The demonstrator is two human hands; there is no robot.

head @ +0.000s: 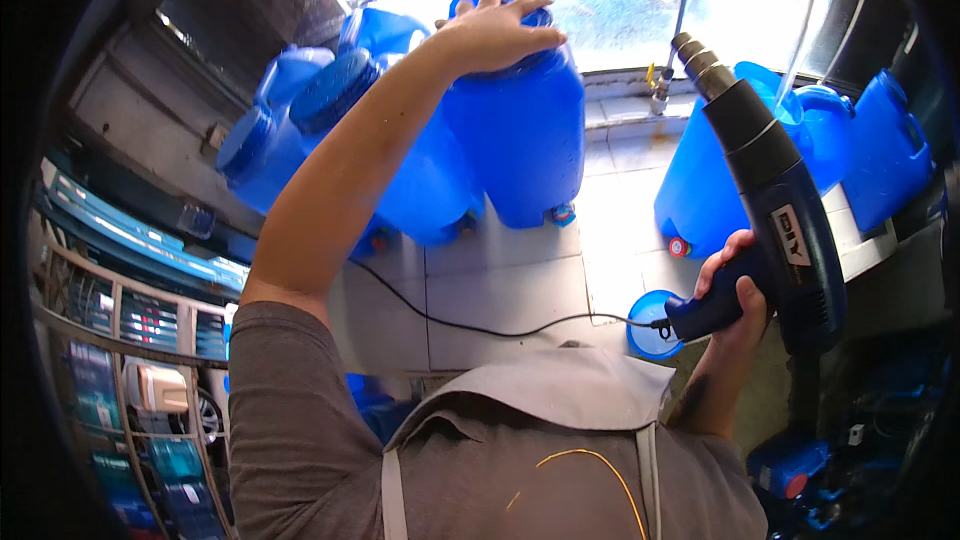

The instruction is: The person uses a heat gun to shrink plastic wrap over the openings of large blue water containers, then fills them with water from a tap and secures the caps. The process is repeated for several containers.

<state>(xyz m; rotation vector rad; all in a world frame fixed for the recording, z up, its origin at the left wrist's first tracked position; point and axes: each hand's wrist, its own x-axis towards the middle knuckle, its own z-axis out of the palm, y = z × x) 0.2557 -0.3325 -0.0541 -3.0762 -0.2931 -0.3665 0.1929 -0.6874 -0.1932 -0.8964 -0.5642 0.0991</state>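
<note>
My left hand (495, 34) reaches over the mouth of an upright blue plastic water container (517, 142), its fingers spread about the neck and top handle. Whether it grips the container cannot be told. My right hand (731, 292) is wrapped around the handle of a dark blue heat gun (787, 217), whose metal nozzle points up and away from me. A black power cord (480, 330) runs from the handle base to the left across the white tiles. Further blue containers (330, 94) with wide screw caps stand to the left, partly hidden behind my left arm.
On the right stand an open-topped blue container (697, 180) with a red-capped spout and blue jugs (885, 150). A small blue lid or basin (651, 337) lies beneath the heat gun's handle. A valve (660, 94) sits by the window. Metal racks (120, 360) hold bottles at the left.
</note>
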